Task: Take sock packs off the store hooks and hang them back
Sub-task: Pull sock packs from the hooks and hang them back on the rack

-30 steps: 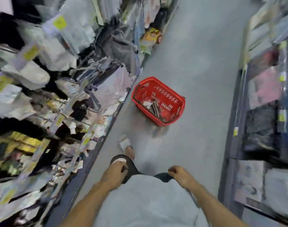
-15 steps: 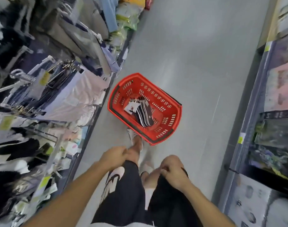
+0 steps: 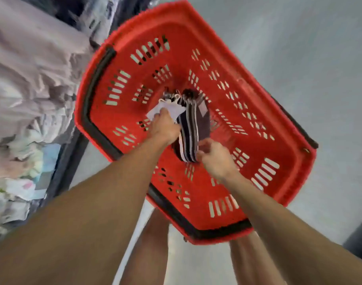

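Both hands reach into the red basket (image 3: 258, 93) on the floor (image 3: 311, 58), where the striped sock packs (image 3: 191, 128) lie: the left hand (image 3: 164, 127) curls its fingers over their white card end and the right hand (image 3: 216, 160) pinches the near end, probably to lift the bundle whole for rehanging.

1 head-worn wide-angle view — a steep downward look into a shop aisle.

The camera sits above the person's arms and faces almost straight down, very near a red slotted plastic basket (image 3: 258, 83) that fills the middle of the frame on the grey smooth floor (image 3: 309, 48). Both bare forearms (image 3: 114, 192) run in from the bottom edge to the left hand (image 3: 164, 126) and right hand (image 3: 217, 159), which meet at the dark striped sock packs (image 3: 191, 128) near the centre. The wide lens bends the edges — pale wrapped goods (image 3: 28, 79) line the left side, and the whole view is blurred.
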